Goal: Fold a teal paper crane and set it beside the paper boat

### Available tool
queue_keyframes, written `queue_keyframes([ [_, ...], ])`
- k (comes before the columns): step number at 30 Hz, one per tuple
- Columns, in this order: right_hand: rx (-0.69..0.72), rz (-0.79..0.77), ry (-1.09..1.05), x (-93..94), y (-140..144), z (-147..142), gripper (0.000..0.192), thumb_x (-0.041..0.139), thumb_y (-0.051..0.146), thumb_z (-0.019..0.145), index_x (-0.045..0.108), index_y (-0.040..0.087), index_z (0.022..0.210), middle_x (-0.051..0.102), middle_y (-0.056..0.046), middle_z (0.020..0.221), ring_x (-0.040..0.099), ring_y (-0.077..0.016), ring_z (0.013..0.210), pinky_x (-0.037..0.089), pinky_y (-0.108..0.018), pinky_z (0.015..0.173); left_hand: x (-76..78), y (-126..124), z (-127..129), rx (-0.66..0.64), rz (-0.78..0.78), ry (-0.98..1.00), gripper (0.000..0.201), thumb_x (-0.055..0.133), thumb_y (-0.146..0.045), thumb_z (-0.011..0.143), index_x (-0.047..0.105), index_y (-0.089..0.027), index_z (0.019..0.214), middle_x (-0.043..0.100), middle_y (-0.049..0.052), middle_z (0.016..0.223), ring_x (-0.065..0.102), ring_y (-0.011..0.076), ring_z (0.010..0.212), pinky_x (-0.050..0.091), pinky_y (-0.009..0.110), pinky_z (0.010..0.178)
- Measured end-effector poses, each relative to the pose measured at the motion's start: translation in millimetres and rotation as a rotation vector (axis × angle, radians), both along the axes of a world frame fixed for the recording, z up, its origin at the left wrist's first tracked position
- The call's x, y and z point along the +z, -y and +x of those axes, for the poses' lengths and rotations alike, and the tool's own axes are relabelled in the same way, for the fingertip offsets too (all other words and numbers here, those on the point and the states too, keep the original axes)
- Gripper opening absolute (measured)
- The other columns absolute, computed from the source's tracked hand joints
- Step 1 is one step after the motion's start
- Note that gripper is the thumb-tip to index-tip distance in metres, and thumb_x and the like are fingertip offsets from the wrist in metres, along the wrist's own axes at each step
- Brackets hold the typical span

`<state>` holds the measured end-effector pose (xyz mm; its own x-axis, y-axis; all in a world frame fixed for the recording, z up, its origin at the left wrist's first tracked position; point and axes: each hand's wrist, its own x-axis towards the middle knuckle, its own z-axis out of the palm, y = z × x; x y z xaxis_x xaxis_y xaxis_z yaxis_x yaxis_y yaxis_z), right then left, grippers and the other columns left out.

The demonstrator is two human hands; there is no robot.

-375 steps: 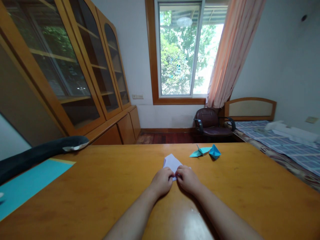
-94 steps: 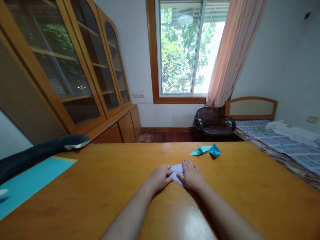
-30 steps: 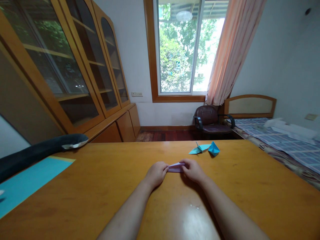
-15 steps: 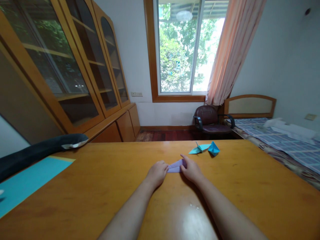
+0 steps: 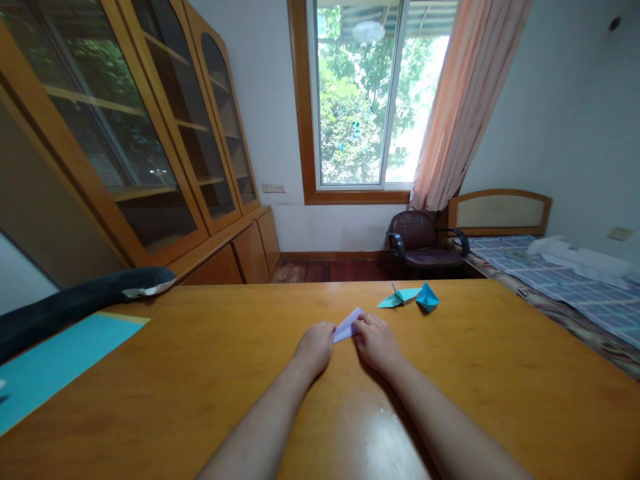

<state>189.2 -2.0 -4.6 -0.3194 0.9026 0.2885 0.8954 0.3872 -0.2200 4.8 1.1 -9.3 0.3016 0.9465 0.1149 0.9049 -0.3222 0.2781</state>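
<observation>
Between my two hands is a folded piece of purple paper, slanting up to the right just above the table. My left hand is closed on its left end, the fingertips partly hidden from the camera. On the right edge, my right hand pinches the paper between thumb and curled fingers. Beyond my right hand lie a light-blue folded paper crane and a darker blue folded paper piece, side by side on the tabletop.
The wooden table spans the foreground. A turquoise sheet lies at its left, beside a dark curved padded object. Past the far edge stand a brown armchair, a bed and a glass-door cabinet.
The purple paper has turned from nearly level to slanting, its far tip now pointing up and right. My right hand's fingers have curled in, shifting from its right end to its lower right edge.
</observation>
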Motion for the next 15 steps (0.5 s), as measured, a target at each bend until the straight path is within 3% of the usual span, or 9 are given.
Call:
queue_keyframes([
  [7, 0.274, -0.026, -0.033, -0.3, 9.3, -12.2, 0.029, 0.042, 0.021, 0.093, 0.063, 0.019, 0.112, 0.061, -0.009, 0.123, 0.053, -0.0193, 0.114, 0.037, -0.031, 0.099, 1.5, 1.5, 4.8, -0.094, -0.003, -0.023, 0.029, 0.038, -0.025, 0.093, 0.067, -0.02, 0.09, 0.067, 0.007, 0.089, 0.06, 0.0191, 0.082, 0.041, 0.028, 0.071],
  [15, 0.291, -0.244, 0.031, -4.2, 9.2, -10.6, 0.054, 0.043, 0.027, 0.088, 0.041, 0.015, 0.141, 0.038, -0.014, 0.148, 0.034, -0.0265, 0.137, 0.024, -0.049, 0.112, 8.0, 6.6, 12.3, -0.023, -0.049, -0.131, 0.03, 0.038, -0.024, 0.092, 0.067, -0.021, 0.102, 0.063, 0.008, 0.093, 0.059, 0.0207, 0.086, 0.042, 0.029, 0.072],
])
